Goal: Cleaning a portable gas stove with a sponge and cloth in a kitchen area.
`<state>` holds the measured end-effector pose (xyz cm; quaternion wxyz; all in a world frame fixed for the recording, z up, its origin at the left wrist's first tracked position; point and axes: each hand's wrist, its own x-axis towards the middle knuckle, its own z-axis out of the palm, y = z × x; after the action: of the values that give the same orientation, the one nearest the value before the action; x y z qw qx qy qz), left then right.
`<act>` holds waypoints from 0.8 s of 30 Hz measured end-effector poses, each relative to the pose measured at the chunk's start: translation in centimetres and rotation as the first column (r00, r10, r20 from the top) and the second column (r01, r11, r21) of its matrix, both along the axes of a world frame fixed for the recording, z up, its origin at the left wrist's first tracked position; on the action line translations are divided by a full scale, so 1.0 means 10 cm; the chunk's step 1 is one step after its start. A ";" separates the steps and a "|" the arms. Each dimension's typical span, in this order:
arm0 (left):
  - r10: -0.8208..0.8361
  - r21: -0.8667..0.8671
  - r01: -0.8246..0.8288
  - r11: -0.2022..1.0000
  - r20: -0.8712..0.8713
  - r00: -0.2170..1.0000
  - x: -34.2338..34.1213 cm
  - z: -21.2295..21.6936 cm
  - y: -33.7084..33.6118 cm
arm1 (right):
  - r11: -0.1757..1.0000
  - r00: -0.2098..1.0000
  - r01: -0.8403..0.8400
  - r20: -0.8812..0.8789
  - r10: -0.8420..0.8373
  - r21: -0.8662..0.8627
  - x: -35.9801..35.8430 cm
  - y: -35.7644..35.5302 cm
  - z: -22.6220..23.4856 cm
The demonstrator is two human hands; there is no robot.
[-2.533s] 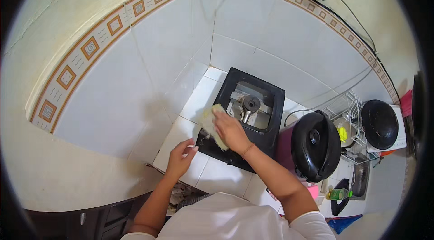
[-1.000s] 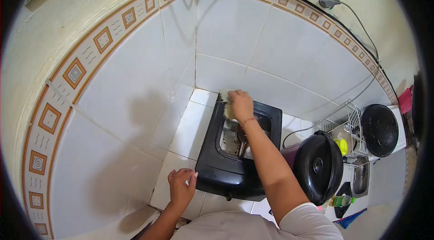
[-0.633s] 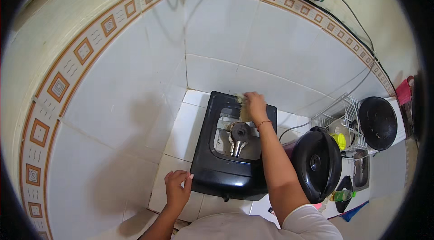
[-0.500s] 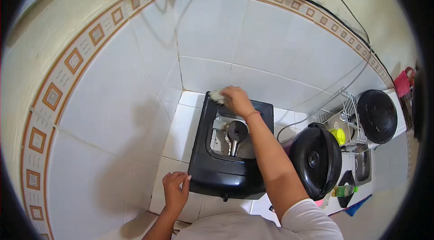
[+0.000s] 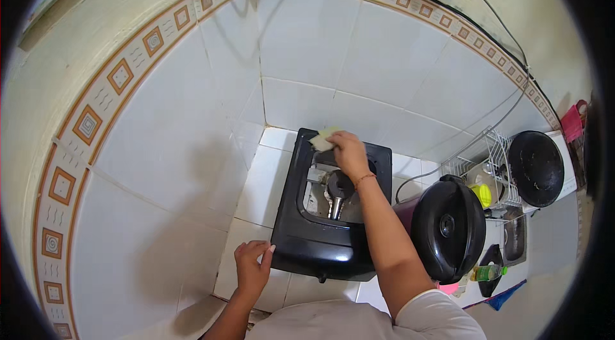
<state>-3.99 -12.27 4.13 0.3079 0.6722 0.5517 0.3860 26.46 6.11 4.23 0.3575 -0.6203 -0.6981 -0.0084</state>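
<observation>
A black single-burner gas stove (image 5: 320, 247) stands on white tiles, its round burner head (image 5: 340, 184) and silver tube showing in the open middle. Pinched in my right hand (image 5: 350, 154) is a pale yellowish sponge (image 5: 325, 140), held at the stove's back edge near its back left corner. The fingers are closed on the sponge's right end. At the front left corner, my left hand (image 5: 252, 267) has its thumb and fingertips closed on the stove's edge. My right forearm crosses over the stove's right side and hides part of it.
A rice cooker with a black lid (image 5: 446, 228) stands close to the stove's right. Beyond it are a white wire dish rack (image 5: 503, 170), a black pan (image 5: 537, 168), a sink (image 5: 514, 237) and a green-capped bottle (image 5: 489, 273). Tiled walls (image 5: 298, 109) close in behind and left.
My right hand has moved slightly right along the stove's back edge with the sponge, which now shows more flatly. My left hand stays at the front left corner. The view has shifted a little.
</observation>
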 end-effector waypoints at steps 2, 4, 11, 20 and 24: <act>-0.020 0.013 0.019 1.000 0.016 1.000 -0.01 -0.06 0.02 | 0.986 0.987 0.161 0.020 -0.160 -0.046 0.16 -0.08 0.01; -0.038 0.024 0.037 0.999 0.030 0.999 -0.01 -0.08 0.03 | 0.944 0.948 0.317 0.046 -0.314 -0.090 0.18 -0.10 -0.01; -0.062 0.103 0.057 0.993 0.046 0.997 0.02 -0.06 0.07 | 0.995 0.995 0.089 0.045 -0.091 0.044 -0.21 0.08 -0.18; -0.045 0.038 0.044 0.998 0.037 0.998 0.00 -0.04 0.04 | 0.920 0.919 0.393 0.055 -0.391 -0.014 0.23 -0.35 -0.06; -0.042 0.050 0.038 0.998 0.084 0.996 -0.01 -0.12 0.06 | 0.835 0.833 0.551 0.083 -0.548 -0.018 0.39 -0.51 0.02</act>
<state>-4.05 -11.71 2.94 0.3224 0.6732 0.5153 0.4212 30.41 0.99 4.39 0.3011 -0.8010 -0.5035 -0.1192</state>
